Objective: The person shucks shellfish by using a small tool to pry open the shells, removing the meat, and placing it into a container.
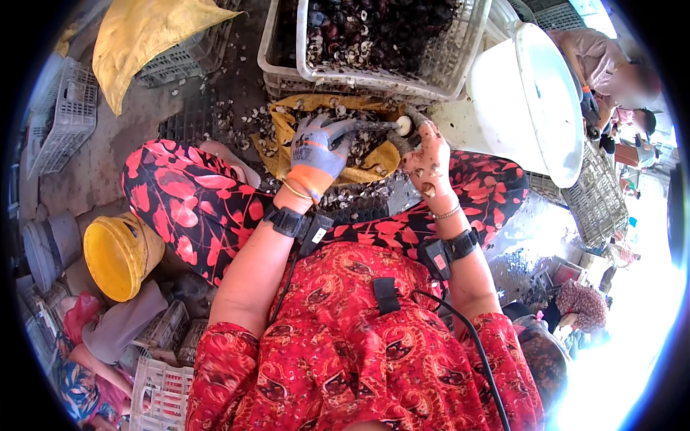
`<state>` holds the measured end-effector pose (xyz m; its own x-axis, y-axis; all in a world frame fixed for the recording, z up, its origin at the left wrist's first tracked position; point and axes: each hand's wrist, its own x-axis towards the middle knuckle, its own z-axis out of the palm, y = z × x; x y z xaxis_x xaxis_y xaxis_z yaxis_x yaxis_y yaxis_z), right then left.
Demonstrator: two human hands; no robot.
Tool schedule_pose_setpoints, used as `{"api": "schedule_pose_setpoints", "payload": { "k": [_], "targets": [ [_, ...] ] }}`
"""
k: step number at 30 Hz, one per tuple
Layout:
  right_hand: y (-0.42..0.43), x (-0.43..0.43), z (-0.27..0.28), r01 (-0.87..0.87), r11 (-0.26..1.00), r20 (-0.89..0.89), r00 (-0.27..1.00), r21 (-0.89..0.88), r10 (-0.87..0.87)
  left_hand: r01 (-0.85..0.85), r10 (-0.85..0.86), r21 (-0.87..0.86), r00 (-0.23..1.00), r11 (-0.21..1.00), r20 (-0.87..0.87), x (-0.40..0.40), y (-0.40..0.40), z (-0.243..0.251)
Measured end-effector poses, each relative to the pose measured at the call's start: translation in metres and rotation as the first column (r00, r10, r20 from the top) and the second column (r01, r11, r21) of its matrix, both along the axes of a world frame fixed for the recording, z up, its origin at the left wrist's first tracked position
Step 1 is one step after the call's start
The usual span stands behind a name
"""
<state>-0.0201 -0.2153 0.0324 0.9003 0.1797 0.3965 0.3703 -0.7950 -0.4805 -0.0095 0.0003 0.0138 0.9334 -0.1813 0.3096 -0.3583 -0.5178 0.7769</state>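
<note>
My left hand, in a grey glove with an orange cuff, is closed around what looks like a thin dark tool. The tool's far end reaches a small round whitish piece with a dark rim, probably a shellfish. That piece is between the fingers of my right hand, which has no glove but grey covers on some fingers and bits of debris stuck to its skin. Beneath both hands lies an open yellow woven sack with shell pieces in it. Exactly how the fingers grip is partly hidden.
Stacked plastic crates holding dark shellfish stand ahead. A large white bucket is at the right, a yellow bucket at the left. Another yellow sack lies over crates. Shell bits litter the floor. Other people sit on both sides.
</note>
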Motion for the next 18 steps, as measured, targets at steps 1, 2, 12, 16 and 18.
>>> {"api": "schedule_pose_setpoints", "payload": {
  "k": [1,2,12,16,18],
  "targets": [
    [0.001,0.001,0.001,-0.061,0.998,0.064,0.996,-0.025,0.063,-0.004,0.003,0.035,1.0,0.999,0.01,-0.001,0.001,0.001],
    [0.005,-0.012,0.003,0.11,0.984,-0.3,0.952,0.14,-0.064,-0.004,0.003,0.102,1.0,0.995,0.01,-0.002,0.003,0.003],
    [0.03,-0.015,-0.012,0.006,0.921,-0.539,0.812,0.39,0.223,0.017,-0.47,-0.749,0.789,0.662,-0.397,-0.008,-0.026,-0.01],
    [0.028,-0.016,-0.015,-0.02,0.989,-0.426,0.901,0.147,0.082,-0.297,-0.592,-0.828,0.589,0.475,-0.551,-0.008,-0.02,-0.01],
    [0.03,-0.015,-0.008,-0.02,0.95,-0.436,0.885,0.312,0.162,-0.356,-0.678,-0.871,0.55,0.338,-0.487,-0.01,-0.013,-0.013]
  ]
}}
